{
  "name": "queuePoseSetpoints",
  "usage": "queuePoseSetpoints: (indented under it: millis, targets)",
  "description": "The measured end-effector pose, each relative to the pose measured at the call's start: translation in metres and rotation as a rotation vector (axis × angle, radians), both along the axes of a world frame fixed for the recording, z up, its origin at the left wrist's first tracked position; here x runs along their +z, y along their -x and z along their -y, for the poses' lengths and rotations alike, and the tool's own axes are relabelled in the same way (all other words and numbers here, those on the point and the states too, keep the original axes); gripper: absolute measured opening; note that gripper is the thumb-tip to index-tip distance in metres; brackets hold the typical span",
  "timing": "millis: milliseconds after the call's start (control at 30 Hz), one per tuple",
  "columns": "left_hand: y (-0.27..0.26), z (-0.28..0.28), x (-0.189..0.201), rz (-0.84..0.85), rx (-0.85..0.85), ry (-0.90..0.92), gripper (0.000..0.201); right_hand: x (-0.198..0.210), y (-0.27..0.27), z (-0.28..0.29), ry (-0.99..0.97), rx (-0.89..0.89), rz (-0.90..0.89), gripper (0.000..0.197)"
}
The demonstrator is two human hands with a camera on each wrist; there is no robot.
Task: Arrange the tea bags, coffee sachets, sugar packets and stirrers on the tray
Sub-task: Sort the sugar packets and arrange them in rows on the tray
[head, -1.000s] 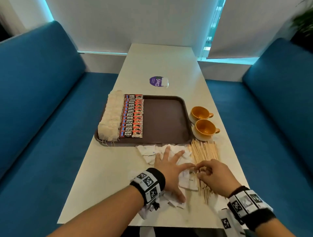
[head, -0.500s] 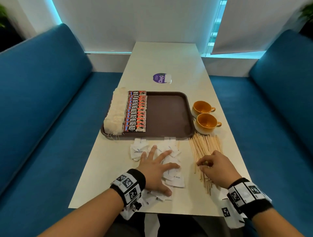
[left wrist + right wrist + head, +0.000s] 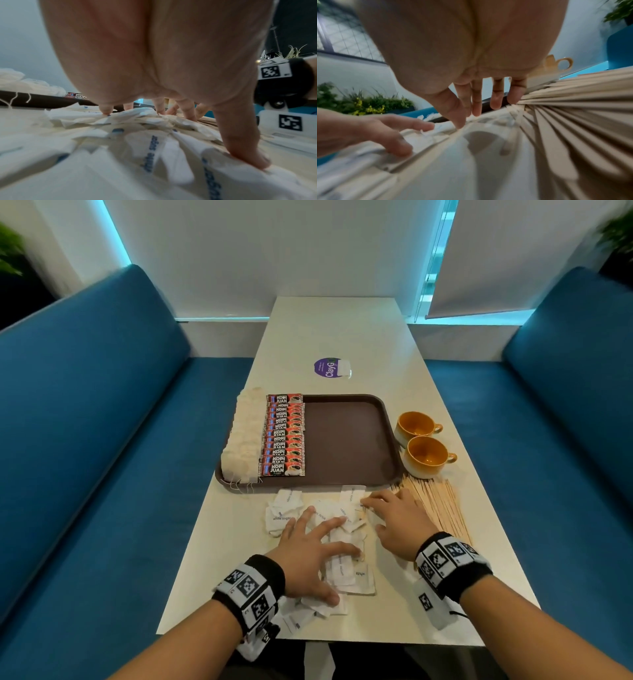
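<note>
A long cream counter [image 3: 359, 337] runs between 2 blue upholstered benches [image 3: 85, 405] toward a white wall. On it sits a dark brown plastic tray [image 3: 346, 440]; white tea bags [image 3: 243, 436] and red coffee sachets [image 3: 283, 436] line its left side. The white paper sugar packets [image 3: 342, 570] lie scattered near the tray's front edge, under the left hand [image 3: 308, 549], its grip open and fingers spread flat. The right hand [image 3: 394, 518], grip loosely open, touches packets just beside the pale wooden stirrers [image 3: 442, 505]. 2 orange cups [image 3: 424, 453] stand right of the tray.
</note>
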State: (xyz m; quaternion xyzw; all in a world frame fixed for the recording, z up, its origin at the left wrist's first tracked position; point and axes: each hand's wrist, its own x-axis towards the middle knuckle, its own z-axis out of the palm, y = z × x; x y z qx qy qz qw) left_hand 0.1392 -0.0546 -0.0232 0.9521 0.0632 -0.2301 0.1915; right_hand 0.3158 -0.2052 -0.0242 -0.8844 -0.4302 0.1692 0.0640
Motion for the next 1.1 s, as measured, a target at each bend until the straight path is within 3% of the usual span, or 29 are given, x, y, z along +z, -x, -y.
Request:
queuePoseSetpoints:
  millis: [233, 433, 800, 967, 1100]
  targets:
    - [0.006, -0.009, -0.002, 0.021, 0.032, 0.012, 0.089, 0.007, -0.01, 0.011, 0.103, 0.002, 0.131, 0.047]
    - [0.008, -0.011, 0.0, 0.029, 0.058, 0.045, 0.086, 0.002, -0.001, 0.002, -0.094, -0.112, -0.041, 0.026]
    - [0.009, -0.013, -0.005, 0.058, 0.072, 0.067, 0.084, 0.007, -0.033, 0.017, 0.007, -0.123, 0.093, 0.024]
    - [0.009, -0.012, -0.003, 0.097, 0.065, 0.081, 0.077, 0.011, -0.035, 0.016, -0.081, -0.139, 0.071, 0.022]
    - [0.003, -0.001, 0.003, 0.246, 0.083, 0.101, 0.057, 0.012, -0.021, 0.006, -0.056, -0.07, 0.019, 0.044]
